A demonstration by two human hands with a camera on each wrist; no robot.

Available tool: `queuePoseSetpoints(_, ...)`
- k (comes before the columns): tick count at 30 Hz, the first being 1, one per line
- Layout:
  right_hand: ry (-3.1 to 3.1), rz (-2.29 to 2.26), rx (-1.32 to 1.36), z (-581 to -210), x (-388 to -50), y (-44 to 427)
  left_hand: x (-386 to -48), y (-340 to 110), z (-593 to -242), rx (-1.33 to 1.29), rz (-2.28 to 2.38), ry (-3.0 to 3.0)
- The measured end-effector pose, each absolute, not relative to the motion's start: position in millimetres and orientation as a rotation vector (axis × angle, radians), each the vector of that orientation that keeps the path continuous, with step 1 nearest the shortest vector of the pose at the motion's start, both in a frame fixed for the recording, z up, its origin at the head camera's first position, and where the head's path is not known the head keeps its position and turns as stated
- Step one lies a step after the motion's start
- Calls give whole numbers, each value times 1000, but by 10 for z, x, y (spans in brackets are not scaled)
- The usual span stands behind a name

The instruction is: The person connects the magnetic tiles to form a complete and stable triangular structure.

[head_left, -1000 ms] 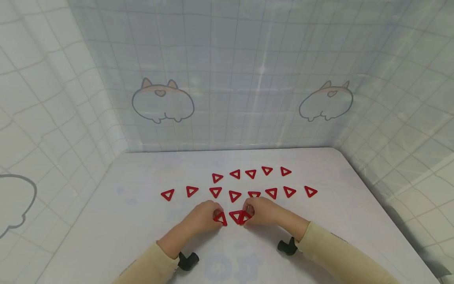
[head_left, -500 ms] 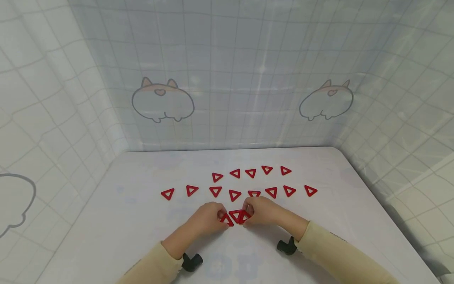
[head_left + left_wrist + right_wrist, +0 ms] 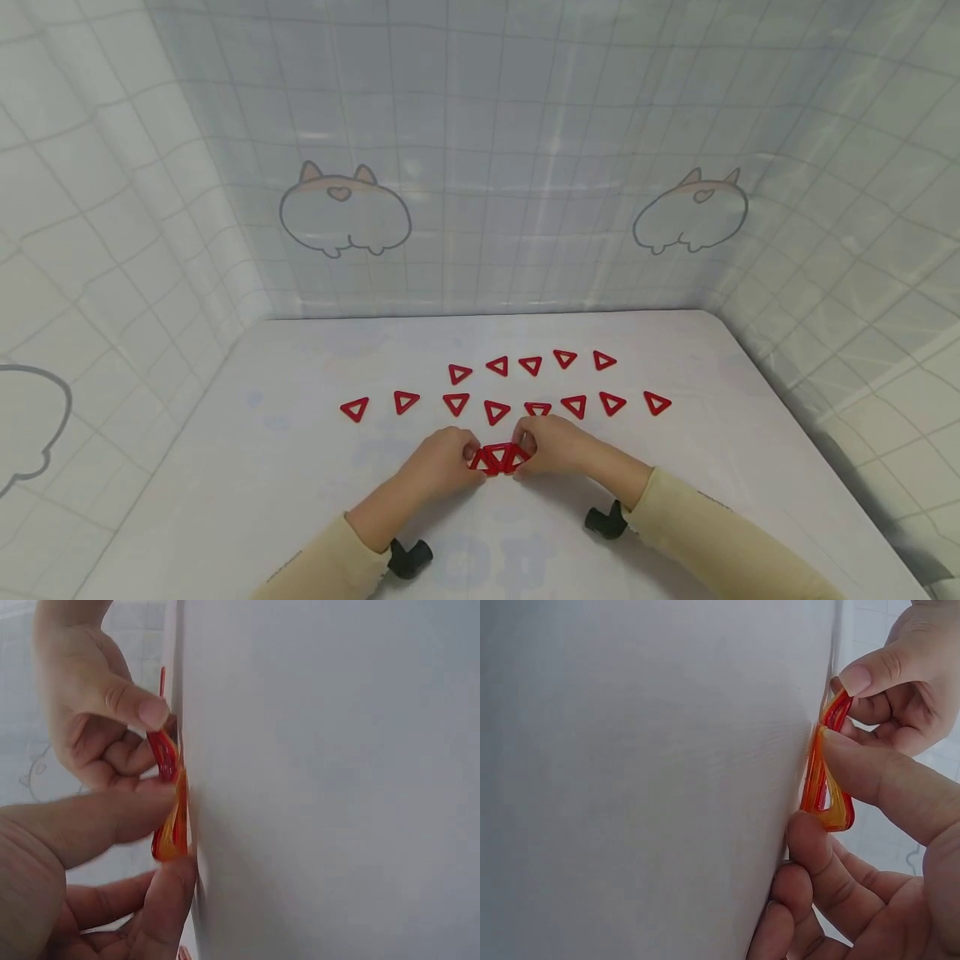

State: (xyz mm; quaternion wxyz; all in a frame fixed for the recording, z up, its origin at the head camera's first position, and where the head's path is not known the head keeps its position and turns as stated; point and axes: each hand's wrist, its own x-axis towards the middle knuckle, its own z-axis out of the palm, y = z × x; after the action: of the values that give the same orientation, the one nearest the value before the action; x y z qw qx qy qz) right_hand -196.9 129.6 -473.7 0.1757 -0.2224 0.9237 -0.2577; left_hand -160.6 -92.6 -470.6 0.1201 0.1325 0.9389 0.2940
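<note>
A small red, translucent plastic triangle frame, the middle tile (image 3: pixel 498 447), is near the centre of the near part of the scene, one corner pointing to the near side. On its left is a matching red plastic triangle frame, the left tile (image 3: pixel 484 471); on its right is another, the right tile (image 3: pixel 511 460). The three form a short strip, side by side, and in the head view their edges appear to meet. Close up, the outer two show orange along their edges.

The left hand (image 3: pixel 438 460) pinches the left tile between thumb and fingertips, nearly closed. The right hand (image 3: pixel 557 446) has the right tile in the same narrow pinch.

Beyond the hands, a loose row of eight red plastic triangle frames (image 3: pixel 497 405) spans left to right, well spaced and turned various ways. Farther off lies a shorter row of five red plastic triangle frames (image 3: pixel 530 359).

All rest on a smooth white counter (image 3: pixel 285 475). Beige sleeves (image 3: pixel 723 533) cover the forearms, and a black device (image 3: pixel 409 559) sits at each wrist. Pale grid-patterned sheeting (image 3: pixel 510 167) with cartoon animal drawings (image 3: pixel 345 242) stands at the far side, left and right.
</note>
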Motion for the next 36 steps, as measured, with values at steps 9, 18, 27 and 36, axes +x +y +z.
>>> queuePoseSetpoints(9,2606,-740,-662,-4721,-1956,1308,-1583,-922,-4714,390,912,2733)
queuePoseSetpoints(18,2610,-790,-662,-4665,-1902,1334,-1560,-944,-4675,410,1021,2702)
queuePoseSetpoints(27,2643,-840,-679,-4633,-1866,1319,-1584,-948,-4680,372,1079,2705)
queuePoseSetpoints(36,2636,-917,-692,-4639,-1867,1337,-1640,-950,-4732,299,1168,2634)
